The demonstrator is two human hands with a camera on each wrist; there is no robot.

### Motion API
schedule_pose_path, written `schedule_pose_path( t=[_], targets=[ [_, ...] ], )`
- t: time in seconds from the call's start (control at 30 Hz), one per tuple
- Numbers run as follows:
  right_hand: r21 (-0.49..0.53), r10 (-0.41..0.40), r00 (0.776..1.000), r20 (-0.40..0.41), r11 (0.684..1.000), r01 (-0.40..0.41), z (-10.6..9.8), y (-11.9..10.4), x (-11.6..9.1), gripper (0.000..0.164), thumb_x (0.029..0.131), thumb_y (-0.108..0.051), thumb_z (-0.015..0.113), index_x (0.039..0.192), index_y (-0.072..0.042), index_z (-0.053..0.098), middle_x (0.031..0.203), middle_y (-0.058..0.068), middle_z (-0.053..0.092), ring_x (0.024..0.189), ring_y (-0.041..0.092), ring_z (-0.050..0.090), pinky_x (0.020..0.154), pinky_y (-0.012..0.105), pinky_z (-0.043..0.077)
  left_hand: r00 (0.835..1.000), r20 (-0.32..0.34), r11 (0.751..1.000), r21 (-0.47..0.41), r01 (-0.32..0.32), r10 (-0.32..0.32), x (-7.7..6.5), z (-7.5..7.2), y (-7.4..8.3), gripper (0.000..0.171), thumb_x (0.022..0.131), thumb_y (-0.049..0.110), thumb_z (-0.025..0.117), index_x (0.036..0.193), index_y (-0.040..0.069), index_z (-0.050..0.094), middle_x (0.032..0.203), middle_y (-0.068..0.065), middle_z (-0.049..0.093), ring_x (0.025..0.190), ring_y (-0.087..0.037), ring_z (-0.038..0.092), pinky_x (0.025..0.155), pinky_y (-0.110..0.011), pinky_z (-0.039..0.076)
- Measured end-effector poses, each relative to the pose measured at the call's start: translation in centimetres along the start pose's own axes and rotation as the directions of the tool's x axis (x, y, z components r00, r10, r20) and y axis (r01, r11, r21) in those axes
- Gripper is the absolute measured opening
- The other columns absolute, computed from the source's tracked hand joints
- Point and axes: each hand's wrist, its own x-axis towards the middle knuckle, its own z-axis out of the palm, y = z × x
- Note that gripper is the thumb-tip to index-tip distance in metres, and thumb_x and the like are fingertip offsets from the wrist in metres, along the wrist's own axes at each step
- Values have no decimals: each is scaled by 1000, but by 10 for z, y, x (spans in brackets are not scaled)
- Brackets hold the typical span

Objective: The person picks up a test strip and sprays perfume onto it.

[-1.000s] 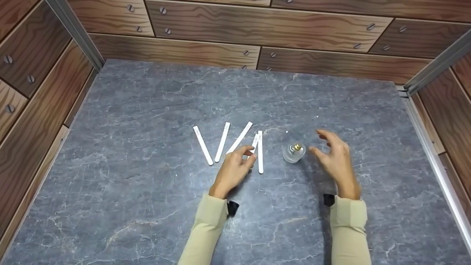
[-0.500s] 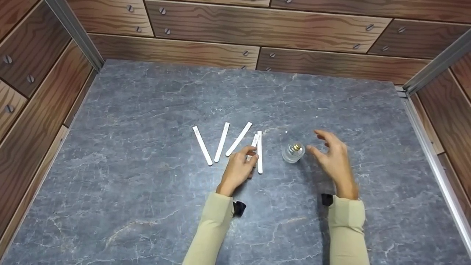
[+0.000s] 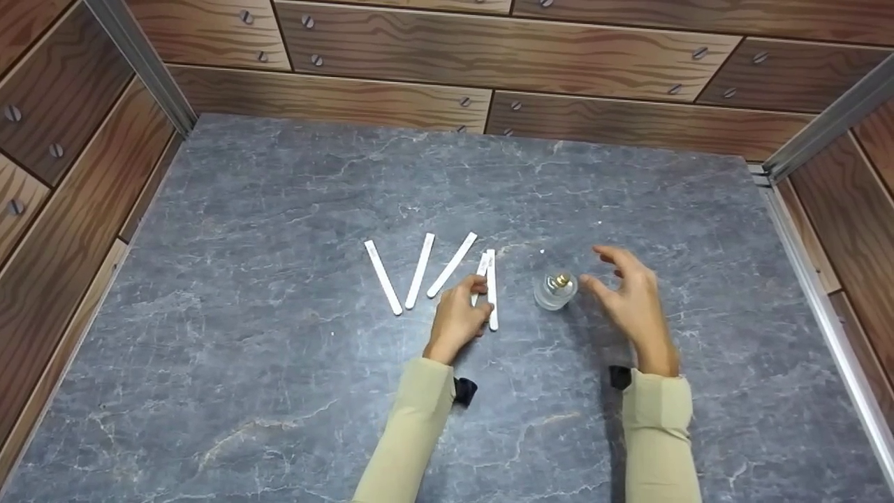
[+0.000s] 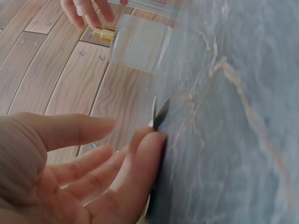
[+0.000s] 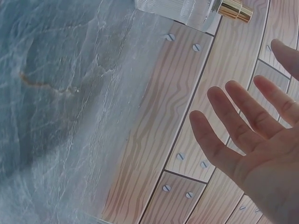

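My left hand (image 3: 457, 320) is low over the two rightmost white paper strips, a slanted strip (image 3: 482, 263) and a straighter strip (image 3: 492, 290) that meet near their far ends. In the left wrist view its thumb stands apart from the fingers (image 4: 149, 154), which lie right at the strips (image 4: 161, 114) and hide part of them. To the right stands a clear glass perfume bottle (image 3: 554, 297) with a gold spray top and no cap. Beside it my right hand (image 3: 632, 300) is raised with fingers spread, holding nothing.
Further left, three more white strips lie fanned out: a left strip (image 3: 383, 277), a middle strip (image 3: 420, 271) and a right strip (image 3: 452, 265). The grey marbled table (image 3: 279, 391) is bordered by wood-patterned walls (image 3: 391, 42) and a metal rail (image 3: 831, 314).
My left hand has shifted right across the strips, uncovering the near end of the third strip. The right hand and the bottle have hardly moved.
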Motion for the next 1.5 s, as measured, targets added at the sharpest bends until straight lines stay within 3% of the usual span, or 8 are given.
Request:
schedule_pose_path(
  t=[0.1, 0.2, 0.27, 0.43, 0.73, 0.97, 1.23, 1.5],
  targets=[
    [2, 1, 1000, 4, 1000, -1, 0, 1, 1, 45, 81, 8, 79, 122, 13, 62, 119, 31, 64, 110, 48, 60, 92, 62, 51, 999, -37, 997, 80, -9, 12, 3, 2, 1, 45, 82, -2, 76, 125, 4, 65, 114, -5, 74, 77, -20, 72, 66, -28, 59],
    [1, 5, 1000, 5, 1000, -5, 0, 1, 0, 45, 81, 8, 79, 122, 13, 62, 119, 32, 64, 109, 48, 60, 92, 62, 51, 997, -62, 989, 144, -28, 38, 4, 5, 0, 52, 76, -2, 79, 125, 6, 66, 113, -2, 75, 107, -26, 68, 86, -33, 56],
    [-4, 8, 1000, 8, 1000, -8, 0, 2, 0, 45, 81, 8, 79, 122, 12, 63, 119, 31, 64, 109, 48, 60, 92, 63, 51, 997, -64, 984, 176, -41, 53, 5, 6, 0, 55, 73, -4, 78, 125, 7, 66, 115, -1, 75, 114, -27, 66, 91, -37, 55],
    [-9, 22, 1000, 13, 1000, -22, 0, 1, -3, 43, 82, 7, 78, 123, 11, 63, 119, 30, 64, 111, 48, 60, 93, 64, 51, 995, -60, 969, 238, -68, 85, 4, 9, 0, 52, 74, -5, 74, 124, 10, 69, 116, 3, 74, 113, -27, 67, 86, -39, 56],
    [-5, 33, 999, 3, 999, -33, 1, 2, -4, 44, 82, 7, 78, 123, 11, 63, 118, 31, 65, 111, 48, 60, 92, 64, 51, 994, -73, 953, 296, -61, 86, 5, 15, 1, 61, 68, 4, 88, 124, 14, 69, 117, 7, 74, 101, -31, 71, 73, -41, 58],
    [2, 34, 999, 14, 999, -34, 3, 2, -5, 44, 82, 8, 78, 123, 12, 63, 120, 31, 64, 111, 47, 59, 91, 64, 50, 988, -53, 926, 359, -118, 146, 3, 14, 0, 57, 69, -8, 76, 121, 16, 72, 113, 4, 75, 96, -30, 71, 70, -42, 57],
    [7, 38, 999, 4, 999, -38, 5, 7, -8, 45, 80, 8, 80, 122, 11, 64, 122, 29, 64, 111, 46, 60, 90, 63, 52, 976, -85, 914, 375, -156, 202, 2, 12, 3, 50, 67, -16, 67, 111, 8, 73, 95, -3, 75, 89, -29, 72, 72, -43, 60],
    [14, 51, 998, 25, 999, -52, 5, 7, -8, 45, 80, 9, 79, 122, 12, 62, 123, 31, 63, 112, 48, 59, 92, 66, 50, 976, -86, 918, 363, -158, 202, 4, 11, 2, 41, 70, -15, 64, 105, 4, 73, 77, -2, 72, 74, -26, 70, 65, -39, 58]
  ],
)
